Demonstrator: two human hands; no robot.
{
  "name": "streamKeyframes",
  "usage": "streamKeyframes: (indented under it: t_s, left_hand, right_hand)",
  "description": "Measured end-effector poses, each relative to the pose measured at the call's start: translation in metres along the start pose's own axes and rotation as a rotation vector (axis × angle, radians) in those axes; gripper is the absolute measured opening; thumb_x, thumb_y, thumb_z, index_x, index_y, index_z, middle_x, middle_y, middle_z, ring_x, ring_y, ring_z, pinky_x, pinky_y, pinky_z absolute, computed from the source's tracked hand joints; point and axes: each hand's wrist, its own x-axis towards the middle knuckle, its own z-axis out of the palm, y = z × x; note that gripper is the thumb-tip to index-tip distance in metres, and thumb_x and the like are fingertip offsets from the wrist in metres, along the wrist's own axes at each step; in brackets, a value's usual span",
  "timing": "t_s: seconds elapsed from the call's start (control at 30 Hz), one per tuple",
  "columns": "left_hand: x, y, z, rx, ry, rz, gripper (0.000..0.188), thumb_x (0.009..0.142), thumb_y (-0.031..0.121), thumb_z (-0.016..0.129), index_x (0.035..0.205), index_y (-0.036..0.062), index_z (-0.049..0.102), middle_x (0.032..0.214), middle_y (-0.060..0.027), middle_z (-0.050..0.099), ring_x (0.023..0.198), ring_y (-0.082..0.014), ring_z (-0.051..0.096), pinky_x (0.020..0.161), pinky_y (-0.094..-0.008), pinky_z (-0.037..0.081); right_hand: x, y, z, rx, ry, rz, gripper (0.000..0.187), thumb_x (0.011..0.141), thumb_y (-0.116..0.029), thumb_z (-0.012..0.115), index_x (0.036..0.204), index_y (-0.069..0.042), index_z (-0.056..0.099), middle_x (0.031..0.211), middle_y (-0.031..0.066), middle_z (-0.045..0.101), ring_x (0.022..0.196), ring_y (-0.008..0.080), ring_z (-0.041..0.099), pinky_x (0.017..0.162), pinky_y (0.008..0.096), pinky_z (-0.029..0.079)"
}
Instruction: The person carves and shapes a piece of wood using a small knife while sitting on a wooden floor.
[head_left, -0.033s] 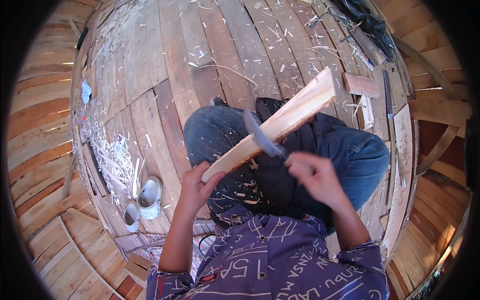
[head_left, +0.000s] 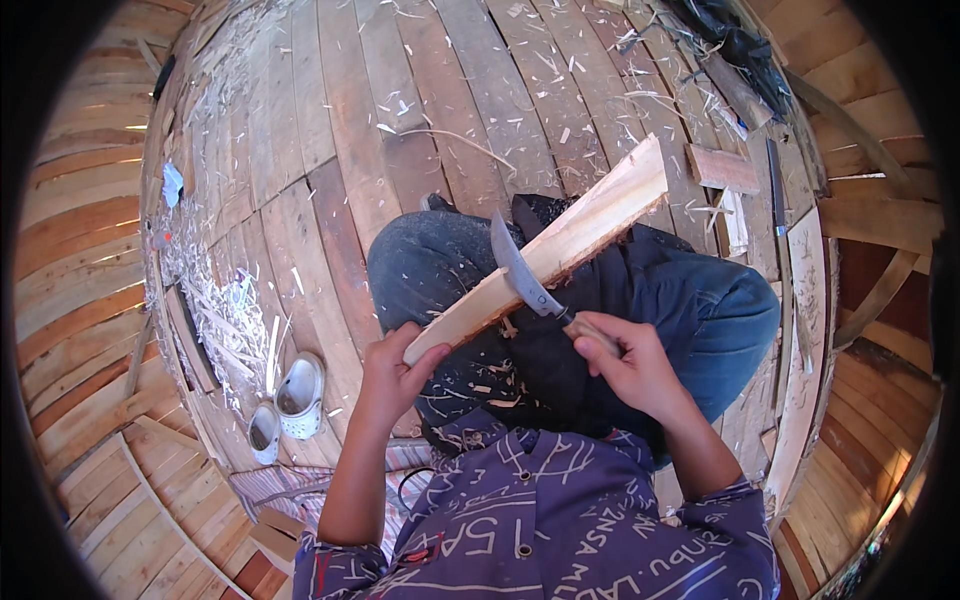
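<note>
A pale length of wood point(head_left: 590, 232) slants across my lap, its far end raised to the right and rough bark along its lower edge. My left hand point(head_left: 397, 362) is closed around its near end, thumb on top. In my right hand point(head_left: 625, 362) is the wooden handle of a curved knife point(head_left: 527, 282). The hooked steel blade lies across the middle of the wood, its tip past the left edge. I cannot tell how deep the blade's edge sits.
Crossed legs in blue jeans point(head_left: 725, 310) are under the wood, dusted with shavings. White clogs point(head_left: 300, 393) stand at the left, near a heap of shavings point(head_left: 225, 335). A short board offcut point(head_left: 722, 169) and a black plastic sheet point(head_left: 735, 50) lie on the plank floor to the right.
My right hand, blurred before, now shows sharply, and the knife has shifted slightly against the wood. The wood's far end has moved a little; my left hand keeps its place.
</note>
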Motion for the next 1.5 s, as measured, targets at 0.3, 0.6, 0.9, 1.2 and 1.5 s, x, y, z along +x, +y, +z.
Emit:
streamKeyframes:
  t_s: [0.3, 0.6, 0.9, 1.2, 1.5]
  left_hand:
    - [0.000, -0.005, -0.001, 0.025, 0.004, 0.041, 0.021, 0.087, 0.015, 0.074, 0.080, 0.0015, 0.059, 0.062, -0.0032, 0.062, 0.054, -0.0081, 0.060, 0.049, -0.0235, 0.044]
    - [-0.001, -0.006, 0.003, 0.022, 0.038, 0.004, 0.025, 0.082, 0.020, 0.077, 0.079, 0.0019, 0.060, 0.061, -0.0099, 0.057, 0.056, -0.0204, 0.057, 0.052, -0.0312, 0.042]
    - [-0.001, -0.005, 0.002, 0.035, 0.031, 0.017, 0.024, 0.083, 0.020, 0.077, 0.079, 0.0020, 0.061, 0.061, -0.0082, 0.058, 0.057, -0.0206, 0.057, 0.054, -0.0316, 0.042]
    - [-0.002, 0.000, 0.004, -0.006, 0.047, -0.047, 0.027, 0.081, 0.021, 0.078, 0.078, 0.0019, 0.060, 0.063, -0.0120, 0.056, 0.057, -0.0246, 0.055, 0.054, -0.0337, 0.041]
    - [-0.002, -0.007, 0.003, 0.068, 0.049, 0.054, 0.024, 0.085, 0.018, 0.075, 0.079, 0.0015, 0.059, 0.061, -0.0052, 0.059, 0.055, -0.0121, 0.056, 0.050, -0.0264, 0.042]
  right_hand:
    - [0.004, -0.001, -0.004, 0.151, 0.071, -0.031, 0.024, 0.091, -0.013, 0.067, 0.112, 0.000, 0.067, 0.089, 0.0018, 0.069, 0.068, 0.0030, 0.054, 0.061, 0.0191, 0.044]
    - [0.011, -0.007, -0.007, 0.235, 0.300, 0.120, 0.027, 0.095, -0.014, 0.061, 0.116, 0.003, 0.065, 0.085, 0.0022, 0.067, 0.064, 0.0054, 0.055, 0.055, 0.0209, 0.043]
    - [-0.003, -0.005, 0.003, 0.114, -0.143, 0.130, 0.030, 0.097, -0.017, 0.061, 0.119, 0.003, 0.062, 0.081, -0.0010, 0.061, 0.068, 0.0045, 0.052, 0.062, 0.0203, 0.045]
    - [-0.001, -0.003, 0.002, 0.288, -0.156, 0.230, 0.031, 0.099, -0.020, 0.055, 0.119, 0.003, 0.062, 0.070, -0.0017, 0.054, 0.058, 0.0038, 0.045, 0.050, 0.0198, 0.036]
    - [-0.004, -0.006, -0.001, 0.421, 0.015, 0.272, 0.032, 0.101, -0.025, 0.052, 0.115, 0.000, 0.063, 0.063, -0.0017, 0.050, 0.048, 0.0027, 0.039, 0.043, 0.0176, 0.029]
